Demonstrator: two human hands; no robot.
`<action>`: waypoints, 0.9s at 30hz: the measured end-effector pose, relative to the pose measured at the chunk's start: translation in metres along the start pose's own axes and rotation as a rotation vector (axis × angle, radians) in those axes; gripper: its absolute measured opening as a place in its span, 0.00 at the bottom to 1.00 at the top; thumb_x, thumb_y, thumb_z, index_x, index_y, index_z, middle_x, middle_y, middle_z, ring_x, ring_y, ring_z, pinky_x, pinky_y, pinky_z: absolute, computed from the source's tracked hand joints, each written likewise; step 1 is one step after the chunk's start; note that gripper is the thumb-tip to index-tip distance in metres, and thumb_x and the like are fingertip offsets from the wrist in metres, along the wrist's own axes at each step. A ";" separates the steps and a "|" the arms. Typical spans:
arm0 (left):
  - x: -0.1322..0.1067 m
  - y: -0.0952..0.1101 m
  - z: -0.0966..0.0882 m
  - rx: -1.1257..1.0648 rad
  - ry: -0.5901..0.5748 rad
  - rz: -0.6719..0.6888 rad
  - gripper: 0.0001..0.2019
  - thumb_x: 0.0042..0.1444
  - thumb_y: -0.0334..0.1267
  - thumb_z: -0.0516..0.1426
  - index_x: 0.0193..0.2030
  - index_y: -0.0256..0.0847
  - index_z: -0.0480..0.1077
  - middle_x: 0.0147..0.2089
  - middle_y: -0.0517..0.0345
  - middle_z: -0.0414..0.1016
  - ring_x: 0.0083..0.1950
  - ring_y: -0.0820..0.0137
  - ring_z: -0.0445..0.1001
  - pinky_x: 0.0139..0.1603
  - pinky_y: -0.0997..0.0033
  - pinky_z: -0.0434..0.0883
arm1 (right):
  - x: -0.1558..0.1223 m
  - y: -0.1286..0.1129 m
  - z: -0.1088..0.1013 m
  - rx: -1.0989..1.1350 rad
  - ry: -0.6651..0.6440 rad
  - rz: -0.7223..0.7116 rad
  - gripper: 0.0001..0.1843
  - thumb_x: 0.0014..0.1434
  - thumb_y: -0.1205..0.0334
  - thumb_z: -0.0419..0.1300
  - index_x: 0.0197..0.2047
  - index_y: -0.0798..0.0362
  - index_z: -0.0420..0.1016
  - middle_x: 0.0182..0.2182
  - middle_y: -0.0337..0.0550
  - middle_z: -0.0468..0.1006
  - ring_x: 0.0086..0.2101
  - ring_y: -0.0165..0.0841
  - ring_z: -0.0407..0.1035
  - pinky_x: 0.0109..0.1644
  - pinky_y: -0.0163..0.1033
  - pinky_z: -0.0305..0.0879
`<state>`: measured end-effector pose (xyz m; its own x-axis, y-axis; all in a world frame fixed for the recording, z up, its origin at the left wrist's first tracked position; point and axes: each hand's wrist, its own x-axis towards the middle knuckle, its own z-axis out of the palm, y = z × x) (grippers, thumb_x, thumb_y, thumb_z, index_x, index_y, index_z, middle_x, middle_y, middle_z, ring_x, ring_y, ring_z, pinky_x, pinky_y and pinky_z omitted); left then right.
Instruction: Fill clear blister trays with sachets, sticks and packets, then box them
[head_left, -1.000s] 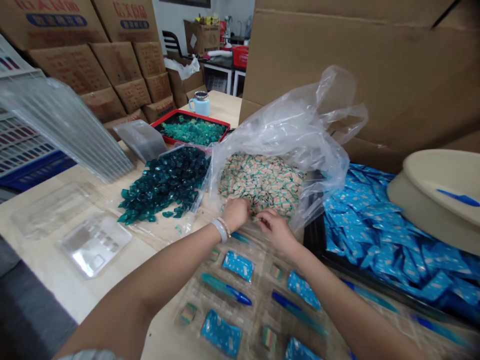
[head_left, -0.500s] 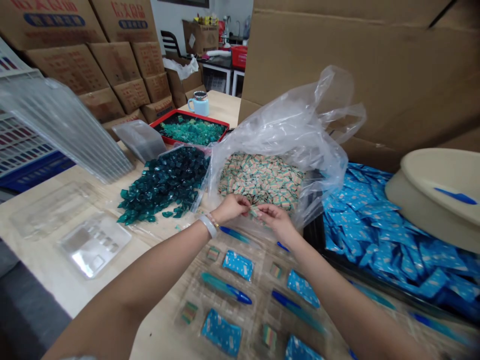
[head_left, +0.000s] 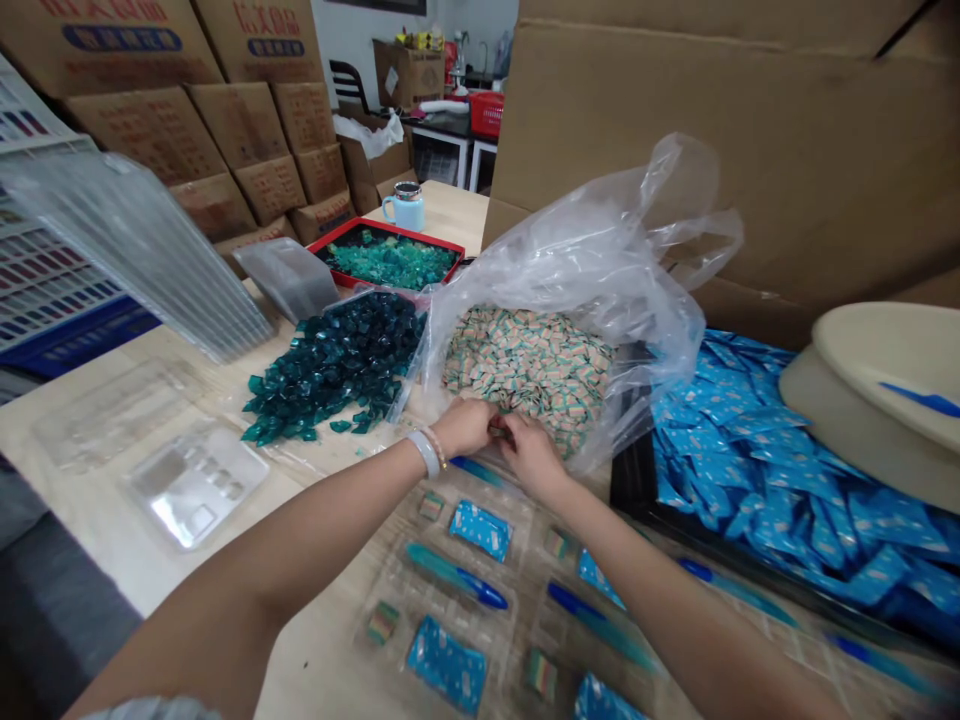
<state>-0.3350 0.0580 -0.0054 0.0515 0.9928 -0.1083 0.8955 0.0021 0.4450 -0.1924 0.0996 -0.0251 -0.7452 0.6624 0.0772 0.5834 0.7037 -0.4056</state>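
Note:
My left hand and my right hand meet at the near edge of a clear plastic bag. Fingertips of both are pinched together around small striped pieces, mostly hidden by the fingers. Inside the bag lies a heap of the same striped pieces, pale orange and green. Below my hands are clear moulded trays, holding a striped stack, a blue packet and a blue-and-teal pen-like item in their compartments.
Dark teal gem-like pieces are heaped left of the bag. A red-rimmed tray and a light blue mug stand behind. Blue packets fill a black tray on the right, with a cream basin over them. Nested clear trays lean at left.
My hands have come closer together, and the striped piece that showed between them is now mostly covered by fingers. The view has shifted slightly.

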 end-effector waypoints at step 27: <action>-0.012 -0.007 -0.024 -0.085 0.160 -0.084 0.17 0.49 0.29 0.50 0.47 0.35 0.68 0.42 0.50 0.74 0.43 0.67 0.71 0.44 0.72 0.65 | -0.004 0.000 0.003 -0.282 -0.061 -0.154 0.16 0.59 0.66 0.47 0.47 0.56 0.71 0.39 0.51 0.72 0.42 0.39 0.61 0.48 0.42 0.56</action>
<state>-0.3521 0.0489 0.0142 -0.0993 0.9950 -0.0085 0.8525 0.0894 0.5150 -0.1901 0.0958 -0.0283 -0.8447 0.5320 0.0594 0.5225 0.8435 -0.1243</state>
